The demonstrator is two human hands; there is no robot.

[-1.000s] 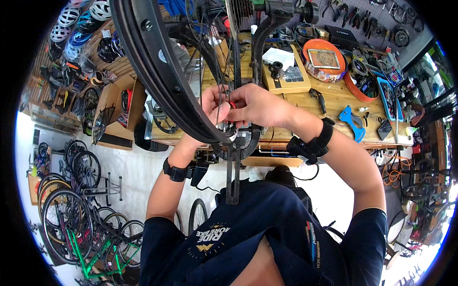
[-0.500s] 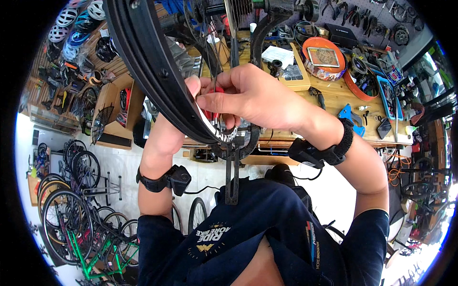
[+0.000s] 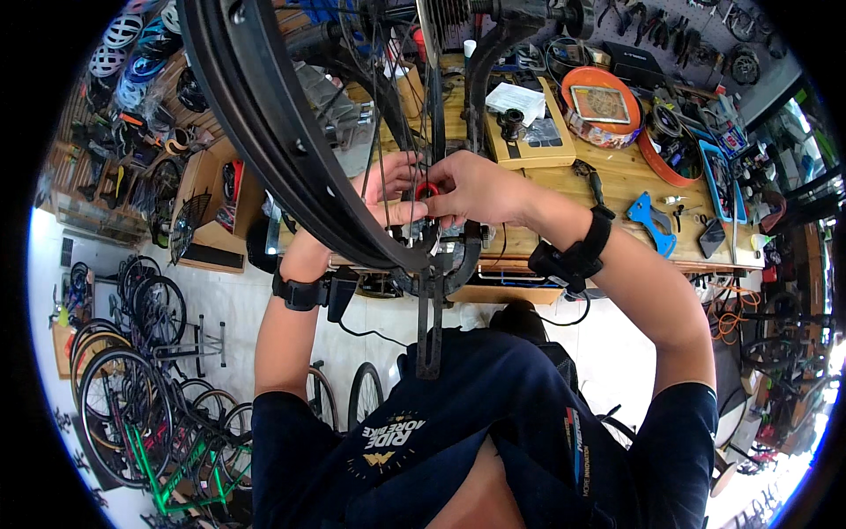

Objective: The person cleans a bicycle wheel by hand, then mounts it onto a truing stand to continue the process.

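A bicycle wheel with a black rim (image 3: 291, 145) stands upright in a dark truing stand (image 3: 429, 331), its thin spokes running up to the hub and cassette (image 3: 441, 18). My right hand (image 3: 485, 188) pinches a small red spoke wrench (image 3: 427, 189) among the spokes just inside the lower rim. From the other side, my left hand (image 3: 392, 189) reaches behind the rim to the spokes. Its fingers are stretched and parted from the thumb, whose tip lies close to the wrench. The rim covers part of the left wrist.
On the wooden bench (image 3: 608, 189) lie a yellow box (image 3: 538, 145), an orange round tin (image 3: 604, 101), a blue tool (image 3: 650, 225) and a blue tray (image 3: 721, 181). A cardboard box (image 3: 211, 229) stands left. Several bicycles (image 3: 132, 414) are parked at lower left.
The wheel has turned, so the rim's white lettering is gone from the lower part. My left hand has left the rim and opened; both hands sit slightly lower around the red wrench.
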